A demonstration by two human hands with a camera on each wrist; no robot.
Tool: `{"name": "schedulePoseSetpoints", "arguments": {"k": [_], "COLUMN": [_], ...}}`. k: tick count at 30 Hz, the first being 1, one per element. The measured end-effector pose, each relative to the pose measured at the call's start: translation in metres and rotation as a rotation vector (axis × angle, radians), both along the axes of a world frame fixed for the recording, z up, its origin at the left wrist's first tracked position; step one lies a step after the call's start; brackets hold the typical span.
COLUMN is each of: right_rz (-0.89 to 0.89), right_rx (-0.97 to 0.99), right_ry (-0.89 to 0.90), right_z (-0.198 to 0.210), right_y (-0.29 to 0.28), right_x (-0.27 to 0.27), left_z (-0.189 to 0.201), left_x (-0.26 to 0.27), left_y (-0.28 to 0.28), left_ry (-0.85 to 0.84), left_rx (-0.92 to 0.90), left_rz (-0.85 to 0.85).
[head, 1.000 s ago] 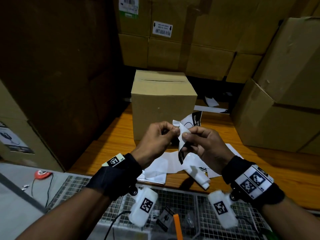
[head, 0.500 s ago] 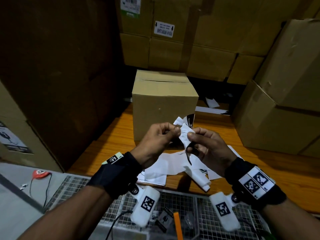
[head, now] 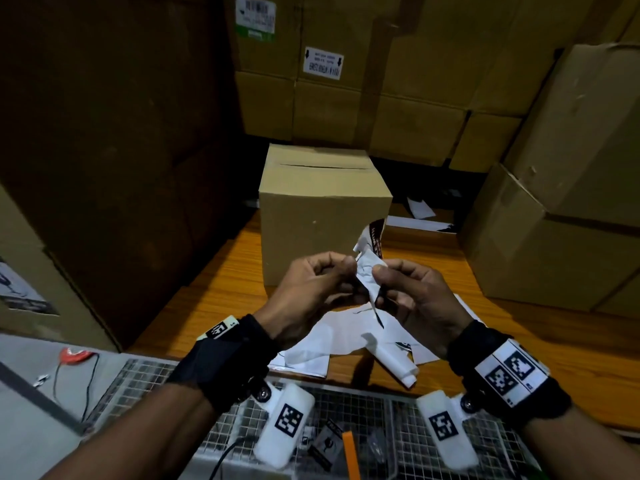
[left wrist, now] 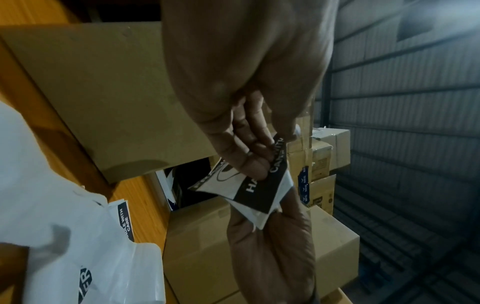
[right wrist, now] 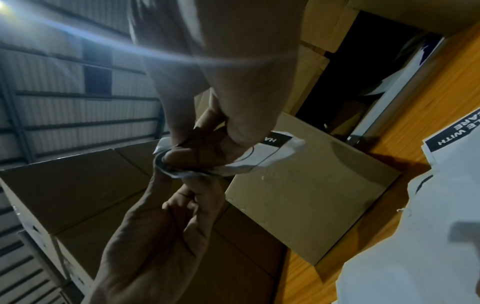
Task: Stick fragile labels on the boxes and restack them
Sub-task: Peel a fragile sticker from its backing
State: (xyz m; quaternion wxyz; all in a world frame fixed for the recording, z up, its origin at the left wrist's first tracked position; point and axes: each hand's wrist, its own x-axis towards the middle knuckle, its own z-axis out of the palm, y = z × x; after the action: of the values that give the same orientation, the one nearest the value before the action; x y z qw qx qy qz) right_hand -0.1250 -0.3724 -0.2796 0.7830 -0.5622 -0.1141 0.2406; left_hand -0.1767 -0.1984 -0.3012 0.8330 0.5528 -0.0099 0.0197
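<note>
The left hand (head: 311, 285) and the right hand (head: 412, 296) meet in mid-air, near the viewer and in front of the small box (head: 322, 216). Both pinch 1 fragile label (head: 370, 271) between thumb and fingertips; the remaining fingers are curled. The left wrist view shows the label's black band with the words "HANDLE WITH CARE" partly covered by a finger, and a white layer showing at its lower corner, which appears to be backing paper.

Handling, as a judgement: the label is very light, thin and limp. It is already creased and curls where unsupported. If it is self-adhesive, an exposed face would cling to skin or to itself. Hold it at opposite corners or edges and keep it taut. Avoid touching the centre of the underside.

The small box stands on the wooden table (head: 214, 306), closed, with 1 slit visible along its top flaps; its contents cannot be seen. No label is visible on its near face. Loose white sheets (head: 332, 341) lie on the table below the hands. Larger stacked boxes (head: 571, 220) stand to the right and far behind, all closed. A wire mesh tray (head: 363, 403) at the near edge holds small items, too dark to identify.
</note>
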Motion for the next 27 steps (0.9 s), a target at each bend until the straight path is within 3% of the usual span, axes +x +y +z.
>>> {"name": "schedulePoseSetpoints", "arguments": {"k": [8, 17, 27], "right_rz": [-0.043, -0.051, 0.058], "right_rx": [0.012, -0.048, -0.107], "right_ry": [-0.055, -0.22, -0.116], "right_z": [0.003, 0.004, 0.012], "right_y": [0.002, 0.002, -0.009], "right_x": [0.0, -0.009, -0.009], "left_z": [-0.005, -0.002, 0.006], "left_x": [-0.003, 0.0, -0.006], "left_y": [-0.002, -0.012, 0.003], "left_ry": [-0.042, -0.029, -0.01], "left_rx": [-0.111, 0.162, 0.205], "left_rz": [-0.029, 0.123, 0.002]}}
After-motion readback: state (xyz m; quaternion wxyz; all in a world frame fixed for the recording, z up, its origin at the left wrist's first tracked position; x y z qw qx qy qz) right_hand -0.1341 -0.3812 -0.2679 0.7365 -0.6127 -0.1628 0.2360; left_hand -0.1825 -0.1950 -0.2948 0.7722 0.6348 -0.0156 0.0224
